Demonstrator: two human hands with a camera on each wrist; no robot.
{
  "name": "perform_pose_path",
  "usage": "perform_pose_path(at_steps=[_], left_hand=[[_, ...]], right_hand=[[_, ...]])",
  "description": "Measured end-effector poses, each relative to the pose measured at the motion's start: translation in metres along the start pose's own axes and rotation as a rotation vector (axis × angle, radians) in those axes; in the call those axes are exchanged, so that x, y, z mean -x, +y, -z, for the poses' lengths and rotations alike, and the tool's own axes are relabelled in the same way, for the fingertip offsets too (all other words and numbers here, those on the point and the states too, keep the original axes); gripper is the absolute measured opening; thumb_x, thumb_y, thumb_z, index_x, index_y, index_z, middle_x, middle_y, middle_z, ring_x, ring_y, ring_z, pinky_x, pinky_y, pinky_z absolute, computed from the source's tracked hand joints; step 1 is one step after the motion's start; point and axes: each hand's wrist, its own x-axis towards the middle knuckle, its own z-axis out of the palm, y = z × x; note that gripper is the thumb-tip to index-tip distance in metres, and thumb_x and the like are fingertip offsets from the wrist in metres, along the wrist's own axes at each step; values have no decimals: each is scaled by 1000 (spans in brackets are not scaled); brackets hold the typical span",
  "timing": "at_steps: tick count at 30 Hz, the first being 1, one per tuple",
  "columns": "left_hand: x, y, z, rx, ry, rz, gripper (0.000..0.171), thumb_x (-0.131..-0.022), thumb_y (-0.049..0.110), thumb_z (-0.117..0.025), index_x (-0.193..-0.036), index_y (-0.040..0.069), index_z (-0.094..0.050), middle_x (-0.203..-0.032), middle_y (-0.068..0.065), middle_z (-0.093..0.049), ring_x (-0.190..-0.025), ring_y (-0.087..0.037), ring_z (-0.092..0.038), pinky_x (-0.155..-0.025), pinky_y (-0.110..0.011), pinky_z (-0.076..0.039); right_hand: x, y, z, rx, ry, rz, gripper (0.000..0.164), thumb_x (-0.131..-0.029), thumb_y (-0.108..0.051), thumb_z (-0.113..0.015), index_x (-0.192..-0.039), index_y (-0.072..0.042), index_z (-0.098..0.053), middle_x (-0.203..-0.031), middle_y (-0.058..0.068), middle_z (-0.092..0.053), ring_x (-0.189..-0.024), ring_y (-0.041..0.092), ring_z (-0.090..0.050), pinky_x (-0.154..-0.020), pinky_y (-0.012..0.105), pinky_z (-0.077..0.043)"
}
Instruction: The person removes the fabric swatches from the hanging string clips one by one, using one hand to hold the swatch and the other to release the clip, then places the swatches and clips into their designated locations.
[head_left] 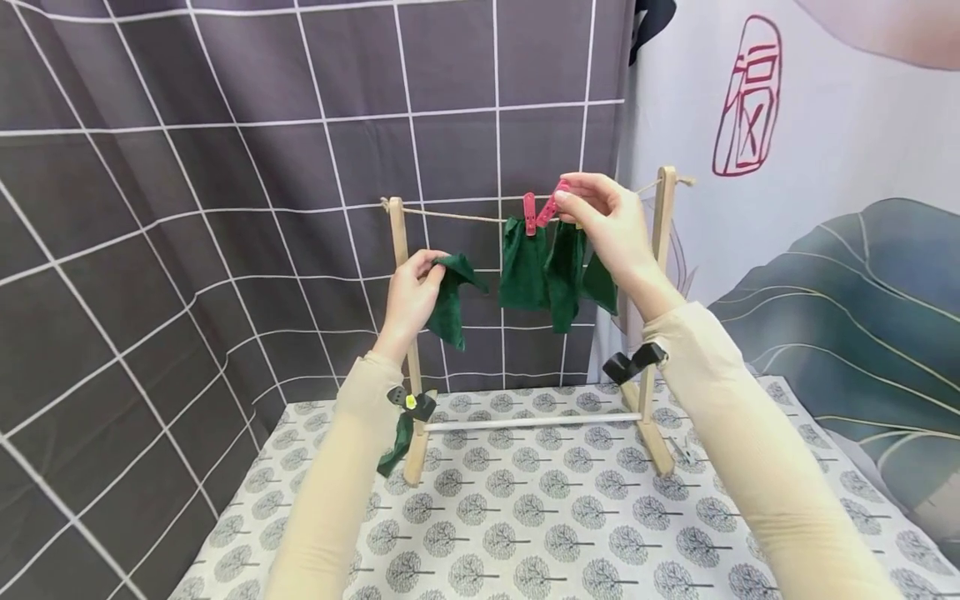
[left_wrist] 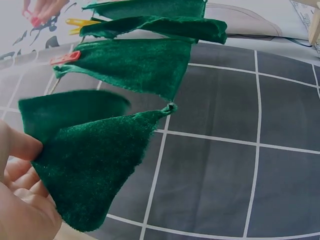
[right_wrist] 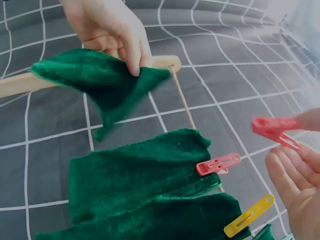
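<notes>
My left hand (head_left: 408, 300) pinches a small green cloth (left_wrist: 95, 165) by its edge, in front of the wooden stand's left post (head_left: 399, 242). The cloth droops from the fingers below the rope (head_left: 457, 216). Between thumb and fingers, my right hand (head_left: 611, 225) holds a red clothespin (right_wrist: 275, 127) near the rope. Just left of it in the head view, another red clothespin (head_left: 529, 214) clips a green cloth (head_left: 522, 271) to the rope. Beyond that, a yellow clothespin (right_wrist: 250, 216) fastens a second hanging cloth (head_left: 566, 279). More green cloth (head_left: 600, 285) hangs partly behind my right hand.
The stand's right post (head_left: 663, 217) rises beside my right wrist, and a white crossbar (head_left: 532, 422) joins the feet low down. Another green cloth (head_left: 397, 446) lies by the left foot. A gridded dark curtain (head_left: 300, 167) hangs close behind the rope.
</notes>
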Motion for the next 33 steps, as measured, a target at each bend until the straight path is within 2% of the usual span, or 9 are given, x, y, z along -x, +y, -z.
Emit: perform_pose_path(at_steps=[9,14,17,23,27,28,30,33], left_hand=[[10,-9,4,-9,-49,-12,23,-101,11,-55,-119,6,-69,-112,-13,-73,-96,-26,-71,-82,-36,-52],[17,-16,12,11,-117,-33,23,-103,12,-55,-120,4,-68,-117,-13,-72,-102,-28,-71,-86,-37,-54],[22,-19,18,13,-125,-38,23,-103,12,-55,-120,3,-68,-118,-14,-71,-104,-29,-70,-85,-35,-54],[29,-26,35,20,-75,-19,23,-104,16,-55,-117,4,-70,-113,-15,-72,-93,-20,-70,-76,-26,-53],[34,-33,50,34,-20,5,24,-103,17,-54,-116,3,-69,-107,-14,-72,-82,-13,-67,-71,-25,-52],[35,-35,54,36,-5,12,24,-103,17,-54,-116,2,-69,-105,-11,-73,-80,-12,-66,-70,-25,-51],[37,-37,62,40,38,33,24,-103,17,-55,-114,2,-69,-98,-2,-73,-77,-10,-64,-70,-25,-50],[41,-42,75,47,92,78,23,-103,17,-54,-112,1,-68,-89,11,-71,-73,-10,-63,-68,-25,-48]], right_hand=[[23,3,25,-55,67,34,30,-95,-11,-71,-122,0,-68,-107,7,-69,-90,11,-68,-81,21,-55],[37,10,42,5,106,13,30,-95,-13,-70,-123,-3,-68,-104,2,-68,-85,8,-67,-80,18,-54],[46,15,53,38,123,-16,33,-96,-16,-70,-126,-3,-68,-103,-3,-67,-85,7,-66,-81,17,-52],[60,25,78,104,160,-68,34,-97,-19,-69,-129,-8,-67,-104,-6,-66,-87,6,-65,-81,16,-49],[67,35,95,143,197,-97,36,-97,-19,-69,-131,-7,-66,-105,-8,-66,-85,5,-65,-80,15,-49],[69,37,99,160,203,-103,38,-97,-20,-69,-132,-6,-65,-105,-9,-65,-86,4,-65,-79,14,-49],[74,41,106,201,216,-120,36,-97,-21,-69,-131,-9,-66,-105,-10,-65,-83,2,-65,-66,13,-49],[82,46,117,279,226,-139,36,-98,-25,-68,-132,-13,-66,-103,-13,-66,-78,0,-66,-64,12,-47]])
